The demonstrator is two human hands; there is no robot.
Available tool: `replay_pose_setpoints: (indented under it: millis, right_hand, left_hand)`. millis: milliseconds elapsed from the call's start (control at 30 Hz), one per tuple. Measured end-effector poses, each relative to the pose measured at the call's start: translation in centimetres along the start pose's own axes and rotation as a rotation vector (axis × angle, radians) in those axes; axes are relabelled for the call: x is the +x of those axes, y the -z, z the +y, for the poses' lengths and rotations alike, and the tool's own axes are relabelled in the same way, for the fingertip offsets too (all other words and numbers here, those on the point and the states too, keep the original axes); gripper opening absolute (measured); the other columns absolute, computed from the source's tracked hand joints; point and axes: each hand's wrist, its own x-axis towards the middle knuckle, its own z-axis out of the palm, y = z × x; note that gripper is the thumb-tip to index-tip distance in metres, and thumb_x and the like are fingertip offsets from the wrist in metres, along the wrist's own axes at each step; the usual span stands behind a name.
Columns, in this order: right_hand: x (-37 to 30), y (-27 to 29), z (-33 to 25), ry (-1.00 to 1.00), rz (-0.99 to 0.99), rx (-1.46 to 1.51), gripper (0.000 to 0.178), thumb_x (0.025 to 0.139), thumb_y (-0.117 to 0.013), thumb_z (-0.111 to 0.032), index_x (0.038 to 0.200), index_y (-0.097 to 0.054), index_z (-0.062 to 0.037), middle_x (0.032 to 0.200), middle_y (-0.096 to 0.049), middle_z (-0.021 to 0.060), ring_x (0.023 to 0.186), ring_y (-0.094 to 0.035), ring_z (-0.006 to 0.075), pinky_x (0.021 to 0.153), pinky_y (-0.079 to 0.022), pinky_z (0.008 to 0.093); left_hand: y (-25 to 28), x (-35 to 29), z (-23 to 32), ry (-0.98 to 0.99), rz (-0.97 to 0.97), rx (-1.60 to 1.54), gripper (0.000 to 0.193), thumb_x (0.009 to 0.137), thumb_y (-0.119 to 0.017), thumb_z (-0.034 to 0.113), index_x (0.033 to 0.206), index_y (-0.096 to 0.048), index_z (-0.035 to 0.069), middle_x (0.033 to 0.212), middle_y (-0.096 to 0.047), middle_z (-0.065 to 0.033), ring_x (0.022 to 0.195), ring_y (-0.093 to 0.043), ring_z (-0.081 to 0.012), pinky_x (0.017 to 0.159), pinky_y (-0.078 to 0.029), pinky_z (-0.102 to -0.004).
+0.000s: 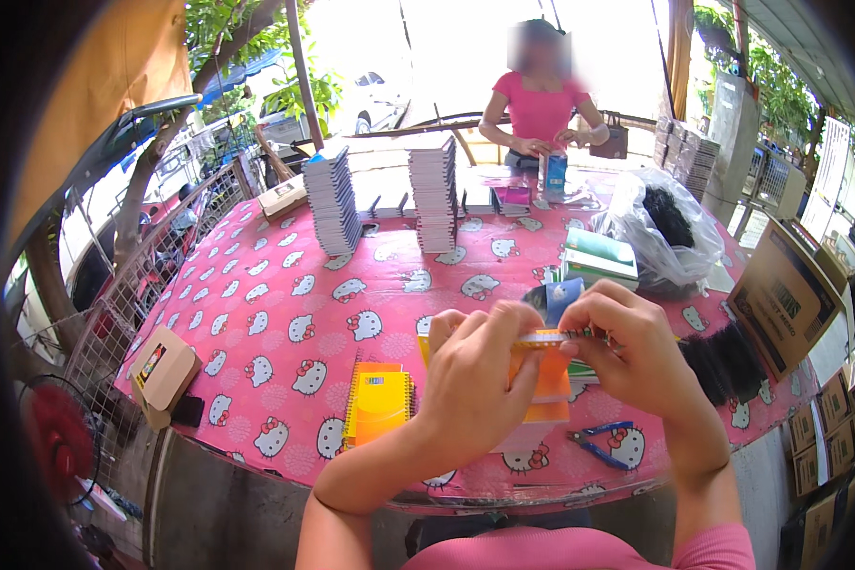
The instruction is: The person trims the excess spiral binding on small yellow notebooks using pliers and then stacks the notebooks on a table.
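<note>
Above the near side of the table, my left hand (475, 380) grips a small yellow-edged notebook (541, 338) seen edge-on. At the notebook's right end, my right hand (622, 347) pinches a dark wire coil (587, 332) at the binding edge. How far the coil runs through the holes is too small to tell. Orange-covered notebooks (547, 410) lie beneath my hands, partly hidden by them. Left of my left forearm rest yellow spiral notebooks (380, 407). Blue-handled pliers (610, 462) lie on the tabletop below my right hand.
Two tall notebook stacks (432, 195) stand farther back. Green-covered notebooks (598, 255), a plastic bag (627, 209) of black coils, loose black coils (727, 366) and a cardboard box (787, 294) occupy the right. An open carton (166, 370) sits left. Across the table, a person (541, 104) handles a blue booklet (555, 174).
</note>
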Motion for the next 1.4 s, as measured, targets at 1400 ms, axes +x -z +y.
replay_pose_setpoints:
  millis: [1400]
  right_hand:
    - [1.8,3.7,14.0,-0.146,-0.172,0.221,0.034,0.064,-0.073,-0.011,0.096,-0.064,-0.0026,0.085,-0.068,0.01,0.079,-0.066,0.0213,0.071,-0.051,0.0349]
  left_hand:
    - [-1.5,1.9,-2.6,0.25,-0.067,-0.229,0.036,0.07,-0.08,0.016,0.099,-0.062,0.004,0.088,-0.067,-0.0096,0.082,-0.065,-0.0213,0.077,-0.052,-0.0344]
